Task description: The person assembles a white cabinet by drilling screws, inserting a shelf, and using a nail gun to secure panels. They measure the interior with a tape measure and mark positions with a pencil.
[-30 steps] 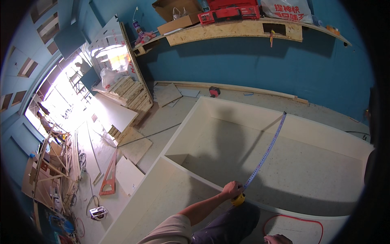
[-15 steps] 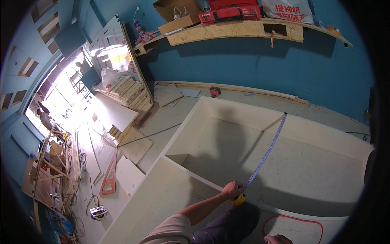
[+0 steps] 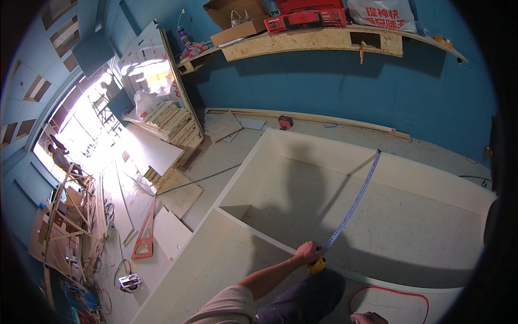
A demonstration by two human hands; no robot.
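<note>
My left hand (image 3: 309, 252) is closed around a yellow tape measure (image 3: 317, 265) above the divider of a cream board frame (image 3: 324, 147). Its pulled-out blade (image 3: 353, 204) runs across the frame's larger compartment, and the blade's end sits at the top edge of the far side board. At the bottom edge of the picture, my right hand (image 3: 370, 318) is only partly in view. Its fingers are curled, and what they hold, if anything, is hidden. A red cord or hose (image 3: 396, 287) curves over the pale surface beside it.
A red-and-black tool (image 3: 286, 122) stands beyond the frame. To the left lie a red handsaw-shaped piece (image 3: 144, 237), loose boards (image 3: 171, 231) and a small power tool (image 3: 130, 282). Stacked panels (image 3: 175, 127) stand farther back. A wall shelf (image 3: 302, 44) carries a red toolbox (image 3: 305, 16).
My hands and the tape measure have stayed in place. Far off at the left, a person by the bright opening has shifted slightly.
</note>
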